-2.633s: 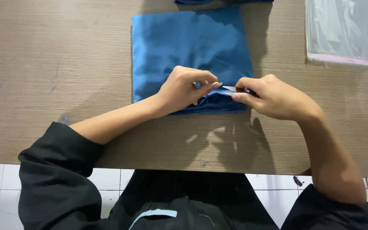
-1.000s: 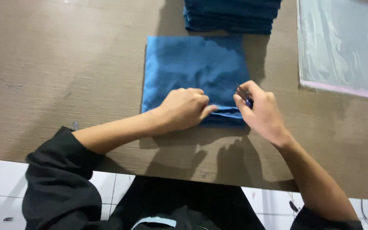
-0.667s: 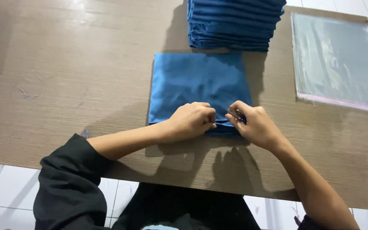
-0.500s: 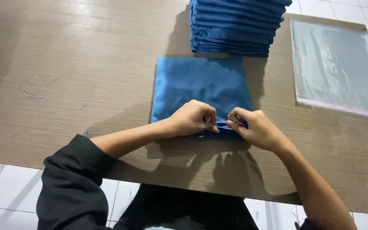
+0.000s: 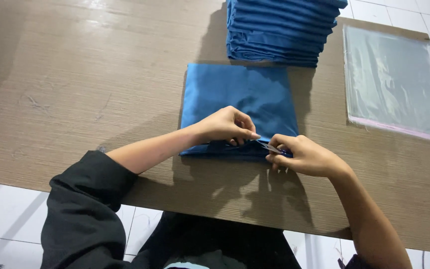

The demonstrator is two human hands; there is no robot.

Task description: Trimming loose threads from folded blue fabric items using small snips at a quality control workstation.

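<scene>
Desk (image 5: 75, 84) of brown wood grain fills the view, bare on its left side, and a black sleeve (image 5: 83, 199) comes in from the lower left. Left hand (image 5: 225, 127) sits on the near edge of the folded blue cloth (image 5: 240, 94), fingers curled in a narrow grip, pinching the fabric at its front hem. Just beside it, right hand (image 5: 304, 157) holds a small pair of snips (image 5: 272, 148), grip shut around the dark handle, the metal tip pointing at the left fingertips and nearly touching them. That cloth lies flat at the centre of the desk, close to the person. Behind it stands a stack of folded blue cloths (image 5: 279, 30). Far right, clear plastic bags (image 5: 396, 84) lie flat, well apart from both hands.
</scene>
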